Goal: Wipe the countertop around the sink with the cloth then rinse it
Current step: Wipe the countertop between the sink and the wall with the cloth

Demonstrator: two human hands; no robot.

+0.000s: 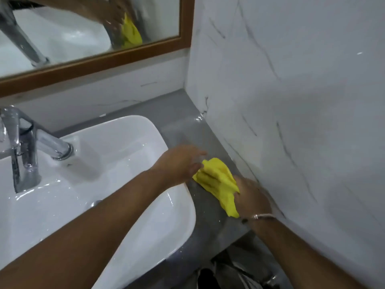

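Soft, light, damp-looking cloth (218,180) bunched on wet tabletop (210,207). Right hand (253,198) clutching near end, left hand (181,163) spread loosely, fingertips on far end. Best gripped mid-bunch.

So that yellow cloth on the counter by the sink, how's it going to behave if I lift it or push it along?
The yellow cloth lies bunched in soft folds, so it will probably droop and sag when lifted. The grey countertop shows wet glints, so it likely glides easily and soaks up weight. Pushed from one edge, as under the right hand, it may crumple rather than slide flat.
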